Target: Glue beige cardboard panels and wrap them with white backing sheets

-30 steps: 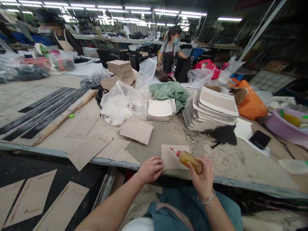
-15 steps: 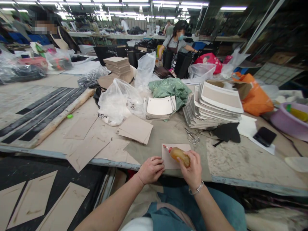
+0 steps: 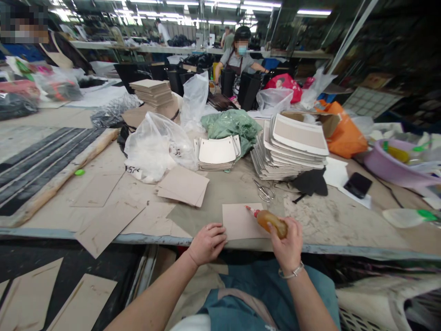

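"How many things do we have at the centre of the worktable (image 3: 344,230)?"

"We count one amber bottle (image 3: 272,224) with a red nozzle, tilted above one beige card (image 3: 238,223) by the near edge; whether the tip touches, we cannot tell."

"And the hands?"

"Two. We see the right hand (image 3: 288,241) clamped around the bottle's base; the left hand (image 3: 209,241) is half open, fingers together and curved, tips at the card's left edge."

"Farther out?"

"We count one pair of scissors (image 3: 264,190) just beyond the card, then one low stack of white pieces (image 3: 216,151), one tall stack of pale boards (image 3: 292,147), one phone (image 3: 358,185) and one purple basin (image 3: 379,170) at right."
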Motion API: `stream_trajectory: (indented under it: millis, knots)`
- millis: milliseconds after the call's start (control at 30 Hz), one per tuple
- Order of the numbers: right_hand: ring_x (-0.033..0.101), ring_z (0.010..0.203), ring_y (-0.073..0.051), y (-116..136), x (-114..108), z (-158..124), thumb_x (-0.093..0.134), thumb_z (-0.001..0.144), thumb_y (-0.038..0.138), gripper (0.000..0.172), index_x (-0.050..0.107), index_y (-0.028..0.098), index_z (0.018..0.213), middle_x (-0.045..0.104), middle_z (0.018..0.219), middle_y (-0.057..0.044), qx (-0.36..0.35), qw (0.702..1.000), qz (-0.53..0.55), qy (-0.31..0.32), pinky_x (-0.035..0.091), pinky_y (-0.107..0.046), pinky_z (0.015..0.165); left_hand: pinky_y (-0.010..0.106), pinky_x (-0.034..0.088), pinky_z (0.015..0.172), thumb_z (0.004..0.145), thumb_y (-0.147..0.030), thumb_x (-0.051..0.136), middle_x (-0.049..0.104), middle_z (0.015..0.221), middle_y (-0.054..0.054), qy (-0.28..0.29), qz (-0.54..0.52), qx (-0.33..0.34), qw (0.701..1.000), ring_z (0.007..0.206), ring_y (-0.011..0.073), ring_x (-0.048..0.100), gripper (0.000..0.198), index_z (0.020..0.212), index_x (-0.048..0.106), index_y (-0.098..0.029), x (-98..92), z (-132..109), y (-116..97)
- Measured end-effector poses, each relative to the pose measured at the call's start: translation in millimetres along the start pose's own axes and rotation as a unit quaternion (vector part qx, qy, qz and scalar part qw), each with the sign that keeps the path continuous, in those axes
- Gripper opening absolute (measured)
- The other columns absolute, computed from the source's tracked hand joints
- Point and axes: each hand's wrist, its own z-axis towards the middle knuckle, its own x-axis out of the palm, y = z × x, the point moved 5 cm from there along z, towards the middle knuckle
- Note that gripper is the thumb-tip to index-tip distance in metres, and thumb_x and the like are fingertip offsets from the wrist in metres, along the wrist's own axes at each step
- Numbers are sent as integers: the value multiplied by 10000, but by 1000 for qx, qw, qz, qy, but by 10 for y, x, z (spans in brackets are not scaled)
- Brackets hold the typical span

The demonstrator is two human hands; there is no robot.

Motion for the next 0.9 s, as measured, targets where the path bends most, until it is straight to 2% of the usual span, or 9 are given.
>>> stream_trajectory:
  millis: [200,433,567,800,900]
  knots:
    - [488,923,-243,-245,-184,-21,584,803,375,283,521,165,982,541,925,-90,47,997,-53,-31,433,-407,809,379,481,942,820,-186,565,641,1051,64,-5,-5,4,1000,1103,208,529,142,924,662,-193,13,-26,10]
    - [481,926,-247,-272,-212,-9,587,795,393,296,517,163,968,535,913,-89,57,996,-57,-41,422,-414,822,370,485,942,817,-176,567,648,1011,60,-22,2,13,1000,1063,191,555,120,889,661,-196,-10,-11,-10]
    - [487,916,-242,-118,-57,-29,581,807,361,274,509,170,990,533,923,-84,50,998,-20,-26,425,-417,811,369,479,951,813,-169,570,655,995,58,-22,-7,16,1000,1061,191,556,121,892,660,-187,5,-25,0]
    - [496,934,-227,325,383,-96,585,822,318,244,488,187,1003,528,945,-76,40,995,90,23,435,-416,827,374,481,948,818,-177,562,655,999,69,-18,-8,19,1000,1067,190,563,134,907,661,-193,32,-39,19]
    - [503,930,-223,382,459,-104,572,828,322,229,490,194,999,534,934,-70,38,993,106,34,441,-413,827,376,490,932,827,-183,548,657,988,75,-20,-9,22,1000,1057,194,570,139,902,664,-192,25,-30,10]
